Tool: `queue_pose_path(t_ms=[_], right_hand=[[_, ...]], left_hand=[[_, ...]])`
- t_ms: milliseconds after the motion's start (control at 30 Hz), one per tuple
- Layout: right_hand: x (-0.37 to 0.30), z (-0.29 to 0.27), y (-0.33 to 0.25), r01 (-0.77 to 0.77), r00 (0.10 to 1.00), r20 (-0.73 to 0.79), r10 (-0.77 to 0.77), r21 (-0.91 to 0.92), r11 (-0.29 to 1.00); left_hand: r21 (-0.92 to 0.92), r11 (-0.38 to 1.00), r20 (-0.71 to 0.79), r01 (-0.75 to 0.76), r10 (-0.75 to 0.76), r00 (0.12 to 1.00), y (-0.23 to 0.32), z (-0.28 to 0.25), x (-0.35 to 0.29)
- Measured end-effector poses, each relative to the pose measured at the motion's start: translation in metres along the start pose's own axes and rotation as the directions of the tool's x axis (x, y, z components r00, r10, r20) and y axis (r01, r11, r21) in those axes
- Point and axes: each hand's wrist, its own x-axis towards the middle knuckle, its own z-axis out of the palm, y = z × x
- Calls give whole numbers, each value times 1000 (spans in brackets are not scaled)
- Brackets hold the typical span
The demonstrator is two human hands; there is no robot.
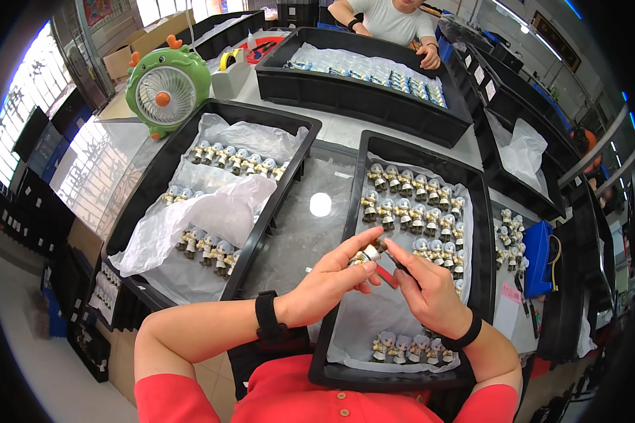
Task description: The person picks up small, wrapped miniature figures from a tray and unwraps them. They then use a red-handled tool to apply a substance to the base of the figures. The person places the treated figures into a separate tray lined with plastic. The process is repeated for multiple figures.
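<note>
My left hand [328,282] is closed on a small white-and-brown figurine [365,255], held above the right black tray [481,233]. Between the fingers of my right hand [434,290] is a slim dark tool [396,264], whose tip is close to the figurine; its exact kind is unclear. A red strip [385,275] shows between the hands, partly hidden. Rows of figurines [420,189] with pale hair lie on white paper in the tray beyond my hands. Nearer me, a short row of similar figurines [410,347] lies by the tray's front edge.
A left black tray [261,233] holds more figurines under crumpled white paper [204,211]. Behind it stand a green fan [166,92] and a tape dispenser [231,74]. Across the table, a co-worker [395,21] leans at a long black tray [360,90]. A blue bin [538,259] is at right.
</note>
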Motion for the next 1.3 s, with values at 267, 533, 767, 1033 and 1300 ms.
queue_pose_path(t_ms=[267,533,767,1033,1300], right_hand=[[0,-1,3,-13,1000,16,13,-20,1000],[1,0,-1,-28,1000,11,28,11,1000],[0,-4,-5,-134,990,63,128,96,986],[1,-2,-4,-96,995,36,95,43,994],[1,-2,-4,-129,991,52,125,77,989]], left_hand=[[48,999,6,-24,23,1000,-1,-1,1],[49,998,6,-40,39,999,-1,1,1],[57,998,3,-26,26,1000,0,1,0],[74,997,-2,-34,35,999,1,2,1],[99,994,3,-55,55,998,-2,1,1]])
